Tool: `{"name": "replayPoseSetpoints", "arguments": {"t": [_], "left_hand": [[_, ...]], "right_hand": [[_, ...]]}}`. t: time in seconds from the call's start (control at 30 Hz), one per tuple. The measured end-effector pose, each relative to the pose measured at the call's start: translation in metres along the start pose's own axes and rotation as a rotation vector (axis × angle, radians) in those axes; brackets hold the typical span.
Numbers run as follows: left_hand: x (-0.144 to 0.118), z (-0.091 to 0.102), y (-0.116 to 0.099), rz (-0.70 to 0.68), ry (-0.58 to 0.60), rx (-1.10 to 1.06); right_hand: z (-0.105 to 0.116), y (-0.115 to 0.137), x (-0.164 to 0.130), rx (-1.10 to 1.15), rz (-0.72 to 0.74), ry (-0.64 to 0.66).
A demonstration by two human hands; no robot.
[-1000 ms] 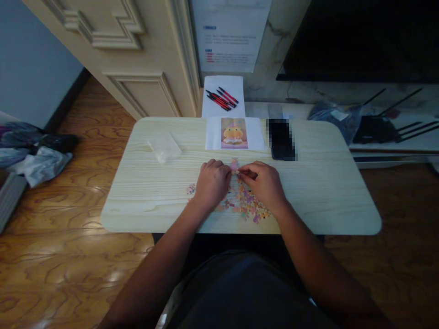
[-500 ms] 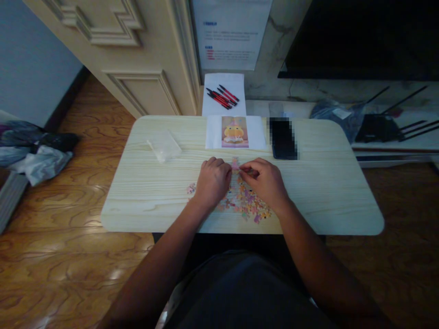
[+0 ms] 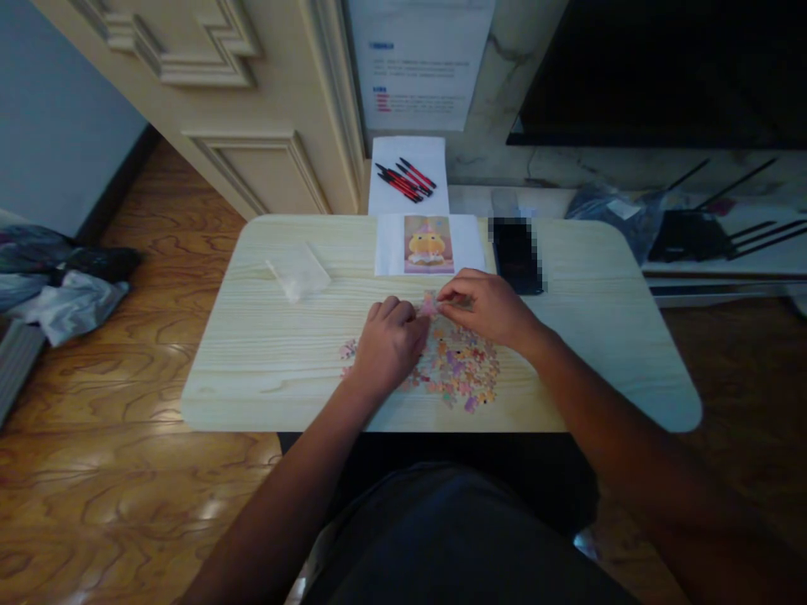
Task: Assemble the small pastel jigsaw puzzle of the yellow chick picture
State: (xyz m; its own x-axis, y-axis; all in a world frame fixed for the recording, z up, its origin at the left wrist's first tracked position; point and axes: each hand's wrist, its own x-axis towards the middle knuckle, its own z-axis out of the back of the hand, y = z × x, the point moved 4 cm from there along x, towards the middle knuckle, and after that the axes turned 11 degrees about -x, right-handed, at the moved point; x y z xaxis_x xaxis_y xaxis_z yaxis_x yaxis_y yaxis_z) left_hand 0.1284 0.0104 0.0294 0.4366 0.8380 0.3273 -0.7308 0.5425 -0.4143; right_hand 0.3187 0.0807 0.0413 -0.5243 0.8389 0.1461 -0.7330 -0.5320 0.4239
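Note:
A small cluster of joined pink and orange jigsaw puzzle pieces [image 3: 429, 302] lies on the table between my two hands. My left hand [image 3: 391, 343] is closed, with its thumb and fingertips at the cluster's left side. From the right, my right hand [image 3: 488, 304] pinches at the cluster's upper right edge; what exactly sits between those fingertips is too small to make out. Just below spreads a pile of loose jigsaw puzzle pieces [image 3: 465, 365] in orange, purple and green, partly hidden by my left hand. A few more pieces [image 3: 347, 349] lie left of my left wrist.
Behind my hands a paper with a printed picture of a yellow cartoon character [image 3: 429, 244] lies on the table [image 3: 605, 336]. A dark phone [image 3: 520, 259] is to its right, a clear plastic bag [image 3: 298, 274] to the left. Red and black pens [image 3: 407, 181] rest on white paper beyond.
My right hand has shifted slightly up and away from me, its forearm swinging outward, uncovering more of the pile. My left hand has moved slightly down. The view has shifted a little.

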Motion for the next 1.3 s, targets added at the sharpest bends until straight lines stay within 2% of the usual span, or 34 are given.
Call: {"name": "replayPoseSetpoints", "arguments": {"t": [0.23, 0.37, 0.57, 0.73, 0.9, 1.3], "left_hand": [[-0.005, -0.004, -0.008, -0.118, -0.007, 0.030], [-0.006, -0.006, -0.011, -0.135, 0.021, 0.071], [-0.008, -0.007, -0.013, -0.182, 0.002, 0.157], [-0.008, -0.008, -0.014, -0.188, -0.020, 0.169], [-0.007, -0.008, -0.016, -0.152, 0.013, 0.166], [-0.008, -0.008, -0.018, -0.170, 0.025, 0.166]], "right_hand": [[-0.013, -0.005, 0.002, 0.159, 0.005, -0.083], [-0.019, -0.005, 0.002, 0.164, 0.026, -0.075], [-0.024, -0.009, 0.003, 0.189, 0.096, -0.121], [-0.026, -0.010, 0.003, 0.211, 0.107, -0.128], [-0.025, -0.009, 0.004, 0.218, 0.094, -0.122], [-0.026, -0.011, 0.006, 0.222, 0.128, -0.121]]}}
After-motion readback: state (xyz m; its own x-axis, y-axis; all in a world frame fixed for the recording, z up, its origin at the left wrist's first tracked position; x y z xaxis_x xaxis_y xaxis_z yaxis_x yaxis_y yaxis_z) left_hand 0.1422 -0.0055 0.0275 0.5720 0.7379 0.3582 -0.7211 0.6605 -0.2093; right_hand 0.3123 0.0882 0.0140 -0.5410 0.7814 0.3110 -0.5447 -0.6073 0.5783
